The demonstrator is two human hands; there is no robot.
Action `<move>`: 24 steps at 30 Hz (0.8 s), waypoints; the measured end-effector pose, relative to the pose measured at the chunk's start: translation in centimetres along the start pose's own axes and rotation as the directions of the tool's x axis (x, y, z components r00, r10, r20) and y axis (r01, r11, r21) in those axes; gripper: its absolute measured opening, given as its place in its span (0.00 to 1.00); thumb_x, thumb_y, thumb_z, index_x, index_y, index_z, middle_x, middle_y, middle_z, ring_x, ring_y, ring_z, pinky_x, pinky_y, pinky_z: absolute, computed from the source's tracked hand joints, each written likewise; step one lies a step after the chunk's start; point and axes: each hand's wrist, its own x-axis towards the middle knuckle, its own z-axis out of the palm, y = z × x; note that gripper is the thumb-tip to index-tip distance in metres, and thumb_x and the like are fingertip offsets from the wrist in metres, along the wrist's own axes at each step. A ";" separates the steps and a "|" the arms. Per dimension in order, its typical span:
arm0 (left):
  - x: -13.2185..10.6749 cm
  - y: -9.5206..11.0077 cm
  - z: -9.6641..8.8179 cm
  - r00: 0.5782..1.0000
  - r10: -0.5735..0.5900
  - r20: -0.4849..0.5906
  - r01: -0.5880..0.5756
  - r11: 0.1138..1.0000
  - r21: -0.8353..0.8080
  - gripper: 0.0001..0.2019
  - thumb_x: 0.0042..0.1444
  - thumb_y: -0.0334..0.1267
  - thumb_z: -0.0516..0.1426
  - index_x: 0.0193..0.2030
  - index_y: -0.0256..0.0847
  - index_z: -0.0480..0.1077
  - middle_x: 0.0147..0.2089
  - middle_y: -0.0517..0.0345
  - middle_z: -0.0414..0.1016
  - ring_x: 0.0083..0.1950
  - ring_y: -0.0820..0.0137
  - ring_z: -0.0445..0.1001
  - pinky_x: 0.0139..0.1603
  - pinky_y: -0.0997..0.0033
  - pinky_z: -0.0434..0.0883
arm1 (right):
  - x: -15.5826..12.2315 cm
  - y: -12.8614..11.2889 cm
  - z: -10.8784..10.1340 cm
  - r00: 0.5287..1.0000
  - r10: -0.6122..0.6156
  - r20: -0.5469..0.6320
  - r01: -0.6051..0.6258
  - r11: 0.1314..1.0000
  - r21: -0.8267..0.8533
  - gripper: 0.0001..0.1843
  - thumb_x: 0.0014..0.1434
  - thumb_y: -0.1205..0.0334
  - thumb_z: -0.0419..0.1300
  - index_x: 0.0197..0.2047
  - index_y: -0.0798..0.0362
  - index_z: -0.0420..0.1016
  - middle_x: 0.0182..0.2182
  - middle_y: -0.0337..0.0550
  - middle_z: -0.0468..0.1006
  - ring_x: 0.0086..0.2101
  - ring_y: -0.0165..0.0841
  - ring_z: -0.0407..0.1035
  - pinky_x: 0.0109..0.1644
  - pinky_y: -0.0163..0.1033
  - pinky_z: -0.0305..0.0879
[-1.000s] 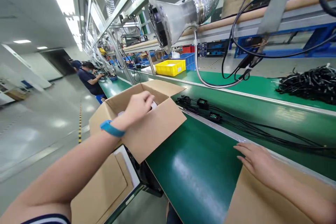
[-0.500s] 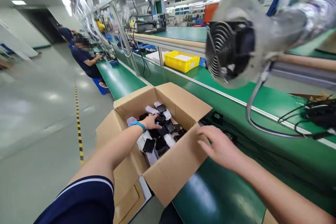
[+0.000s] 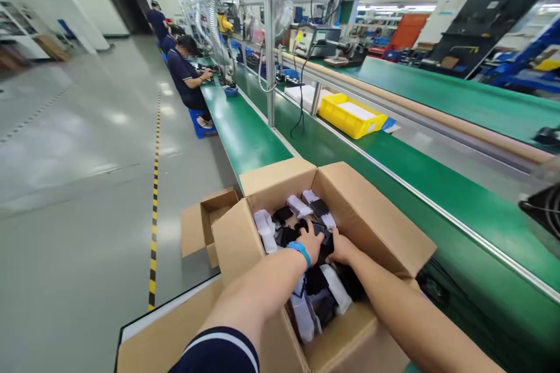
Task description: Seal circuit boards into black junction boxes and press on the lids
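Note:
My left hand (image 3: 310,241), with a blue wristband (image 3: 300,252), is inside an open cardboard box (image 3: 371,215). Its fingers are apart, touching the black plastic parts in the pile. Beside it, my right hand (image 3: 342,248) has its fingers closed at the edge of a black plastic part (image 3: 325,249); its fingertips are partly hidden. White paper-like wrapped strips (image 3: 336,288) lie among the black parts, some along the left wall of the box.
Under the box runs a green bench (image 3: 254,143). A smaller open carton (image 3: 214,215) is lower on the left. A yellow bin (image 3: 350,116) stands behind the rail, near a metal post (image 3: 270,70). Co-workers (image 3: 186,78) sit along the bench at far left.
My right hand has moved from outside the box's right flap into the box, beside my left hand. The view has swung right, and the fan has slid to the right edge.

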 end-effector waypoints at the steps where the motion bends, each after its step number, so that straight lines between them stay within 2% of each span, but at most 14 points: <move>1: -0.1 0.3 0.6 1.000 -0.005 -0.007 0.005 1.000 0.007 0.52 0.35 0.35 0.74 0.69 0.50 0.59 0.79 0.32 0.31 0.66 0.34 0.63 0.54 0.38 0.74 | -0.2 0.0 1.2 0.999 0.038 0.016 -0.038 0.999 -0.010 0.50 0.40 0.69 0.76 0.65 0.59 0.62 0.49 0.61 0.79 0.47 0.47 0.77 0.45 0.43 0.72; 4: -0.8 1.2 2.2 0.995 -0.068 -0.077 0.069 0.998 0.008 0.43 0.47 0.31 0.67 0.69 0.54 0.58 0.80 0.38 0.31 0.66 0.34 0.61 0.43 0.42 0.78 | -1.2 -0.2 4.3 0.981 0.178 0.079 -0.175 0.983 -0.048 0.50 0.47 0.74 0.68 0.70 0.56 0.52 0.57 0.66 0.72 0.54 0.49 0.74 0.49 0.49 0.71; 6: -1.5 1.6 2.9 0.983 -0.108 -0.149 0.110 0.994 0.004 0.36 0.53 0.30 0.63 0.67 0.57 0.60 0.80 0.44 0.33 0.67 0.35 0.59 0.37 0.49 0.80 | -1.7 -0.2 5.6 0.957 0.274 0.098 -0.269 0.961 -0.069 0.47 0.49 0.76 0.64 0.70 0.54 0.52 0.57 0.66 0.71 0.55 0.50 0.73 0.51 0.53 0.70; 8: -1.9 1.6 3.1 0.981 -0.092 -0.171 0.092 0.996 -0.006 0.35 0.51 0.31 0.65 0.65 0.56 0.62 0.79 0.46 0.36 0.68 0.39 0.59 0.39 0.51 0.80 | -1.6 0.0 6.4 0.934 0.339 0.113 -0.332 0.940 -0.077 0.43 0.50 0.77 0.63 0.68 0.53 0.56 0.56 0.65 0.71 0.55 0.51 0.73 0.51 0.55 0.69; 9: -1.9 1.5 3.1 0.985 -0.070 -0.157 0.069 0.998 -0.015 0.39 0.46 0.31 0.69 0.64 0.55 0.62 0.79 0.45 0.37 0.68 0.40 0.59 0.41 0.51 0.81 | -1.5 0.2 6.6 0.928 0.352 0.126 -0.345 0.936 -0.076 0.42 0.49 0.76 0.63 0.67 0.52 0.57 0.55 0.63 0.71 0.54 0.50 0.73 0.51 0.55 0.68; 11: -1.9 1.1 2.8 0.991 -0.051 -0.125 0.046 0.998 -0.042 0.49 0.32 0.32 0.75 0.64 0.53 0.62 0.78 0.42 0.40 0.68 0.40 0.58 0.45 0.49 0.80 | -1.1 0.9 6.6 0.924 0.345 0.162 -0.339 0.938 -0.067 0.44 0.47 0.74 0.66 0.66 0.48 0.59 0.54 0.58 0.72 0.52 0.48 0.75 0.50 0.52 0.69; 12: -1.7 1.0 2.6 0.991 -0.061 -0.122 0.055 0.997 -0.057 0.52 0.29 0.31 0.76 0.64 0.52 0.62 0.77 0.42 0.41 0.68 0.40 0.57 0.47 0.48 0.80 | -0.9 1.3 6.6 0.924 0.336 0.182 -0.330 0.942 -0.065 0.46 0.46 0.74 0.67 0.67 0.46 0.58 0.53 0.56 0.72 0.51 0.47 0.76 0.50 0.51 0.69; 13: -1.6 1.0 2.4 0.987 -0.088 -0.132 0.079 0.994 -0.074 0.51 0.30 0.31 0.76 0.63 0.53 0.62 0.77 0.42 0.42 0.68 0.41 0.58 0.48 0.47 0.79 | -0.8 1.7 6.5 0.924 0.326 0.199 -0.319 0.945 -0.066 0.48 0.45 0.74 0.67 0.67 0.43 0.57 0.53 0.54 0.72 0.51 0.46 0.76 0.49 0.49 0.69; 14: -1.5 1.0 2.2 0.981 -0.124 -0.149 0.111 0.990 -0.092 0.45 0.35 0.32 0.74 0.62 0.53 0.64 0.76 0.43 0.43 0.67 0.42 0.59 0.48 0.48 0.79 | -0.8 2.0 6.5 0.924 0.317 0.212 -0.309 0.949 -0.071 0.50 0.44 0.75 0.67 0.68 0.41 0.56 0.53 0.54 0.72 0.51 0.46 0.76 0.50 0.49 0.70; 16: -1.3 1.1 2.0 0.963 -0.188 -0.192 0.167 0.978 -0.121 0.30 0.50 0.31 0.68 0.59 0.52 0.66 0.75 0.45 0.46 0.65 0.47 0.62 0.49 0.49 0.79 | -1.0 2.3 6.6 0.928 0.301 0.220 -0.288 0.953 -0.090 0.50 0.45 0.76 0.66 0.69 0.40 0.56 0.53 0.54 0.72 0.54 0.47 0.73 0.51 0.50 0.70; 18: -1.2 1.4 2.0 0.946 -0.239 -0.218 0.213 0.968 -0.134 0.20 0.60 0.29 0.59 0.57 0.51 0.68 0.75 0.44 0.47 0.64 0.49 0.64 0.48 0.50 0.79 | -1.2 2.3 6.8 0.934 0.285 0.214 -0.266 0.957 -0.114 0.48 0.46 0.77 0.65 0.68 0.42 0.58 0.54 0.56 0.72 0.57 0.50 0.71 0.52 0.53 0.69; 20: -1.2 1.7 2.2 0.936 -0.280 -0.213 0.254 0.957 -0.144 0.20 0.60 0.28 0.59 0.58 0.50 0.67 0.76 0.44 0.46 0.64 0.48 0.64 0.45 0.52 0.80 | -1.2 1.9 6.8 0.940 0.267 0.211 -0.242 0.960 -0.138 0.47 0.45 0.78 0.65 0.67 0.45 0.60 0.54 0.58 0.72 0.57 0.51 0.71 0.53 0.56 0.69; 24: -1.1 1.9 2.5 0.932 -0.295 -0.211 0.254 0.946 -0.203 0.32 0.49 0.25 0.67 0.58 0.52 0.66 0.77 0.46 0.44 0.66 0.45 0.63 0.45 0.51 0.81 | -0.9 0.9 5.4 0.952 0.191 0.239 -0.156 0.975 -0.159 0.49 0.37 0.81 0.69 0.63 0.47 0.66 0.53 0.57 0.74 0.54 0.51 0.73 0.52 0.52 0.71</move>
